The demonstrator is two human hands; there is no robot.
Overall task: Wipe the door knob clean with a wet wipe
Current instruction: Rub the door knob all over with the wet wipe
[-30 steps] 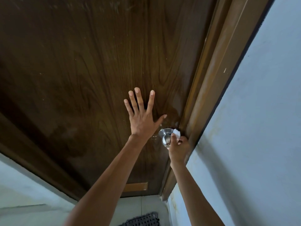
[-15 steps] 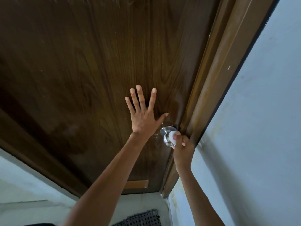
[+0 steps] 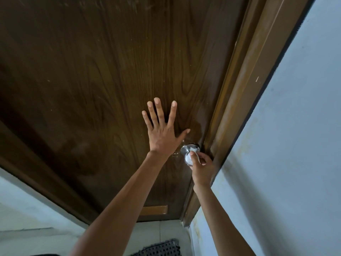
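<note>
A round silver door knob [image 3: 186, 151] sticks out of a dark brown wooden door [image 3: 110, 89], close to the door's right edge. My right hand [image 3: 203, 169] covers the knob's lower right side and pinches a small white wet wipe [image 3: 194, 153] against the metal. My left hand [image 3: 162, 130] lies flat on the door just up and left of the knob, fingers spread, holding nothing. Part of the knob is hidden behind my right fingers.
A brown door frame [image 3: 245, 85] runs along the door's right side, then a pale blue wall [image 3: 295, 145]. At the bottom lie a light tiled floor [image 3: 166, 231] and a dark woven mat [image 3: 160, 248].
My right hand has shifted around the knob with the wipe, from its right side to over its front and lower part. My left hand stays flat on the door.
</note>
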